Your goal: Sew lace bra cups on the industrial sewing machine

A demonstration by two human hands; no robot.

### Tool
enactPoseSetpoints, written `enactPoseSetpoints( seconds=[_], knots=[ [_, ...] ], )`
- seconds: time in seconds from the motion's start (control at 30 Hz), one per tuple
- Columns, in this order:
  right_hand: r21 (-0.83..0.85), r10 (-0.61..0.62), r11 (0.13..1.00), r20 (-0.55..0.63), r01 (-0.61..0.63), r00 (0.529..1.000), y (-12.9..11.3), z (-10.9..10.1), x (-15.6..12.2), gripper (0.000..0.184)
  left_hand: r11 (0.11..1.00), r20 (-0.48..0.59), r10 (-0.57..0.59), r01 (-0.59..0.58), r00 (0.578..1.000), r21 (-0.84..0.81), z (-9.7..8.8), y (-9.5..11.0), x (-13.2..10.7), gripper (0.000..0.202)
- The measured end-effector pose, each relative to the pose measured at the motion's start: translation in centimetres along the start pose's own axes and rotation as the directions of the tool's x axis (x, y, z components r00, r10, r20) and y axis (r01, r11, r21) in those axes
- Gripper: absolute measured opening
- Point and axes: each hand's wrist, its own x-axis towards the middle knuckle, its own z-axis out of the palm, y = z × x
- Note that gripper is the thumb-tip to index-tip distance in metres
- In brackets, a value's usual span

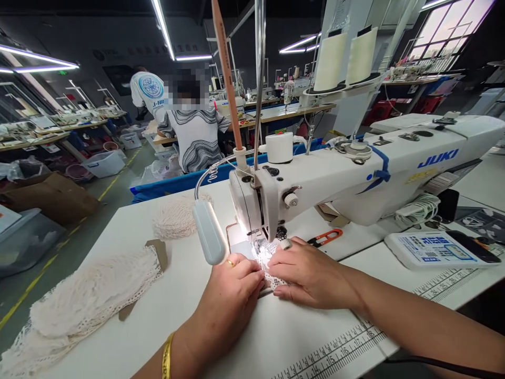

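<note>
A piece of white lace [272, 269] lies under the needle of a white JUKI sewing machine [315, 173], lit by a small lamp [210, 237]. My left hand [234, 284] is closed at the lace's left edge, thumb and fingers pinched together on it. From the right, my right hand [303, 271] presses curled fingers onto the same lace, its thumb nearer to me. The fingers cover much of the lace, and the needle tip is hard to make out in the glare. Orange thread snips [329, 237] lie just beyond my right hand.
A lace bundle wound on card [94, 284] lies at the table's left, with a cream lace pile [175, 216] behind it. A white box with blue print [434, 248] and a phone stand at right. Thread cones [330, 60] rise behind. Two people [201, 137] are beyond the table.
</note>
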Motion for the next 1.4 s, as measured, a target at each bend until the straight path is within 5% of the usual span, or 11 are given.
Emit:
enactPoseSetpoints(
  seconds=[1.07, 1.4],
  knots=[
    [-0.097, 0.182, 0.980, 0.058, -0.176, 0.982, 0.3, 0.4, 0.9, 0.019, 0.996, 0.018, -0.009, 0.007, 1.000, 0.088, 0.4, -1.3, 0.2, 0.031],
    [-0.129, 0.187, 0.973, -0.037, -0.190, 0.982, 0.6, 0.7, 1.3, 0.011, 0.993, 0.006, -0.036, 0.035, 0.999, 0.112, 0.6, -2.0, 0.5, 0.028]
  ],
)
